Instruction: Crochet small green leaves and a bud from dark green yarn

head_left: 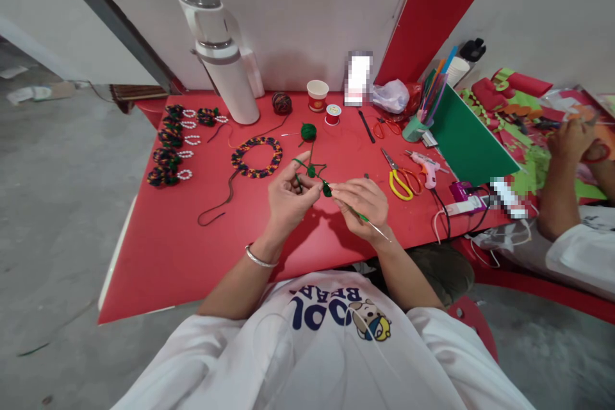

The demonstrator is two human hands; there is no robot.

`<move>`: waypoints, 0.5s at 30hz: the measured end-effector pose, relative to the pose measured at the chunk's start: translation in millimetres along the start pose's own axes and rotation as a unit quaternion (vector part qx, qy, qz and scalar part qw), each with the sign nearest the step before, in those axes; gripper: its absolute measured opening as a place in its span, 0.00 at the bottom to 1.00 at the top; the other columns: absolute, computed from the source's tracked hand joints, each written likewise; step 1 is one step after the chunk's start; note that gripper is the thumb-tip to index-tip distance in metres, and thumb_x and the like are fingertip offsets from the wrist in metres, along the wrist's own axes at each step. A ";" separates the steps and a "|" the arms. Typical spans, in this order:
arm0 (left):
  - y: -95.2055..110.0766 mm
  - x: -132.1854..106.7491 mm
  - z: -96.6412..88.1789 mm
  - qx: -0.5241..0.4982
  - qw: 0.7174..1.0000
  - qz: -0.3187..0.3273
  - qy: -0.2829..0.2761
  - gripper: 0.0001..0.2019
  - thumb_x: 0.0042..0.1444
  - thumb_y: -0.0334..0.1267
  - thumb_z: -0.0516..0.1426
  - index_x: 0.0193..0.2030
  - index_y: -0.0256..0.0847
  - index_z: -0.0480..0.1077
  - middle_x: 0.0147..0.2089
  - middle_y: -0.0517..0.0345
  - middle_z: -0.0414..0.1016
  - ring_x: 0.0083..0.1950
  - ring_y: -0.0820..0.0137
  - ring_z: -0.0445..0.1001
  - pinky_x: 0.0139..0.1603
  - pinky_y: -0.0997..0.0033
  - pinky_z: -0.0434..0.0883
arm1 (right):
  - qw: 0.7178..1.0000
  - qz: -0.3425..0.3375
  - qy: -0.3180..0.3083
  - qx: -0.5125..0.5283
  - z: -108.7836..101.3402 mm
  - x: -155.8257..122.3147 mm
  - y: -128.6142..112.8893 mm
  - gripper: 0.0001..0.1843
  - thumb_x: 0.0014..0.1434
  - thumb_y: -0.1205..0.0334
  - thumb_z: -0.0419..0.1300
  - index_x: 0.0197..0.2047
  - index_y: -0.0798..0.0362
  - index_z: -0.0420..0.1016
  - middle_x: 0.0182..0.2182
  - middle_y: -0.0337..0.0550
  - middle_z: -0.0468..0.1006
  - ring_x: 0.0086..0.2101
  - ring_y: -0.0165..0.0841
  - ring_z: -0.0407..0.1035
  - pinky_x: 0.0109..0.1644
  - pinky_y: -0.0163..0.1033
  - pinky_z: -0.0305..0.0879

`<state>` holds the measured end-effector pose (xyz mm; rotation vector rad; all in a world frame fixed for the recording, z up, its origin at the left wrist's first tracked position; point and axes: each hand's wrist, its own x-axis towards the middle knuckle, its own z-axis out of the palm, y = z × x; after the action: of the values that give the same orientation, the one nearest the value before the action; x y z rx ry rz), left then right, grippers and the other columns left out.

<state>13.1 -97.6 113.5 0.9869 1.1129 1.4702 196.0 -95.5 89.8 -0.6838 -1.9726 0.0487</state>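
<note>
My left hand (293, 192) pinches a small green crocheted piece (327, 190), with green yarn looped over its raised index finger. My right hand (362, 205) grips a crochet hook (366, 220) with a green handle, its front end meeting the piece between both hands. From the left fingers the yarn runs back toward a green yarn ball (308, 132) on the table. Another small green bit (311, 170) lies just beyond my fingertips. Left of my hands rests a multicoloured crocheted ring (256, 157) with a dark tail of yarn.
Multicoloured crocheted pieces with beaded loops (166, 154) lie at left. A white thermos (228, 83), paper cup (317, 95) and thread spool (333, 114) stand behind. Yellow-handled pliers (398, 179), a glue gun (427, 166) and a pen cup (417, 128) are right. A co-worker's hand (574, 138) holds scissors.
</note>
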 end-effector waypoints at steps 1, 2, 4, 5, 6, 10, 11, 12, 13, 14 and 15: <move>0.6 -1.6 1.4 -0.002 1.000 0.006 0.002 0.34 0.45 0.31 0.72 0.63 0.36 0.76 0.24 0.66 0.74 0.24 0.78 0.69 0.27 0.80 0.63 | 1.000 -0.005 0.015 -0.001 2.8 -1.3 -1.0 0.19 0.64 0.70 0.65 0.56 0.43 0.80 0.46 0.46 0.90 0.43 0.39 0.83 0.46 0.49 0.80; 0.8 -3.2 2.5 -0.006 1.000 0.011 0.001 0.35 0.45 0.31 0.72 0.63 0.36 0.76 0.24 0.66 0.74 0.24 0.78 0.69 0.28 0.80 0.64 | 0.999 -0.009 0.031 0.002 5.7 -2.6 -1.9 0.20 0.64 0.70 0.65 0.57 0.44 0.80 0.46 0.46 0.90 0.43 0.39 0.84 0.46 0.49 0.80; 0.1 -5.7 3.5 -0.018 1.000 0.017 -0.008 0.36 0.45 0.32 0.73 0.64 0.38 0.75 0.25 0.66 0.74 0.26 0.77 0.70 0.29 0.79 0.65 | 0.999 -0.006 0.050 0.010 10.7 -5.4 -3.2 0.19 0.65 0.70 0.65 0.57 0.44 0.80 0.46 0.47 0.90 0.44 0.39 0.84 0.47 0.49 0.81; -0.8 -6.4 3.3 -0.024 0.999 0.020 -0.012 0.37 0.46 0.33 0.73 0.66 0.39 0.74 0.25 0.66 0.74 0.26 0.76 0.70 0.28 0.79 0.66 | 0.998 -0.001 0.055 0.012 12.9 -7.0 -3.6 0.18 0.65 0.70 0.64 0.56 0.44 0.80 0.46 0.47 0.90 0.44 0.39 0.84 0.47 0.49 0.81; -1.8 -6.8 2.9 -0.031 0.999 0.021 -0.014 0.38 0.47 0.34 0.73 0.67 0.40 0.73 0.25 0.65 0.75 0.25 0.76 0.70 0.28 0.78 0.66 | 0.998 0.006 0.058 0.014 14.9 -8.7 -3.7 0.17 0.65 0.69 0.64 0.55 0.43 0.81 0.46 0.46 0.90 0.44 0.39 0.84 0.47 0.49 0.81; -5.2 -4.2 0.5 -0.076 0.997 0.006 -0.018 0.44 0.47 0.36 0.75 0.72 0.45 0.68 0.26 0.66 0.75 0.24 0.76 0.68 0.26 0.78 0.65 | 0.998 0.029 0.059 0.009 22.4 -17.0 -2.7 0.14 0.66 0.67 0.64 0.52 0.42 0.81 0.48 0.46 0.89 0.46 0.39 0.83 0.50 0.51 0.80; -5.4 -3.1 0.2 -0.098 0.995 -0.011 -0.025 0.46 0.46 0.36 0.75 0.73 0.45 0.67 0.25 0.67 0.74 0.22 0.77 0.66 0.24 0.78 0.64 | 0.998 0.027 0.059 -0.001 24.3 -18.9 -2.2 0.13 0.67 0.66 0.63 0.52 0.41 0.82 0.48 0.46 0.89 0.46 0.39 0.83 0.50 0.51 0.80; -5.4 -2.1 0.1 -0.121 0.991 -0.033 -0.036 0.47 0.45 0.36 0.75 0.73 0.44 0.66 0.24 0.68 0.74 0.20 0.78 0.64 0.23 0.78 0.62 | 0.998 0.023 0.060 -0.014 26.2 -20.3 -1.9 0.12 0.68 0.65 0.63 0.51 0.41 0.82 0.48 0.46 0.89 0.46 0.39 0.83 0.49 0.51 0.80; -5.3 -1.6 0.3 -0.142 0.987 -0.054 -0.046 0.48 0.44 0.36 0.75 0.73 0.43 0.66 0.23 0.69 0.73 0.19 0.79 0.61 0.21 0.78 0.60 | 0.997 0.017 0.064 -0.028 27.9 -21.3 -1.8 0.11 0.68 0.64 0.62 0.51 0.41 0.82 0.48 0.46 0.89 0.45 0.39 0.83 0.48 0.51 0.80; -5.1 -1.4 0.9 -0.156 0.984 -0.067 -0.052 0.48 0.43 0.36 0.75 0.73 0.43 0.66 0.22 0.70 0.72 0.18 0.80 0.59 0.20 0.78 0.58 | 0.997 0.012 0.068 -0.039 29.4 -21.8 -2.0 0.11 0.68 0.64 0.62 0.51 0.42 0.82 0.48 0.46 0.89 0.45 0.39 0.83 0.48 0.50 0.80; -4.9 -1.8 1.6 -0.160 0.983 -0.067 -0.051 0.48 0.43 0.35 0.75 0.73 0.42 0.66 0.22 0.70 0.72 0.17 0.80 0.59 0.19 0.78 0.58 | 0.996 0.010 0.073 -0.045 30.8 -21.7 -2.5 0.12 0.69 0.64 0.61 0.51 0.42 0.82 0.48 0.47 0.89 0.45 0.39 0.84 0.48 0.50 0.80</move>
<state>16.1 -98.8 109.0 0.7374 0.8207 1.4184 176.5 -100.3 57.9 -0.7448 -1.8367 -0.0773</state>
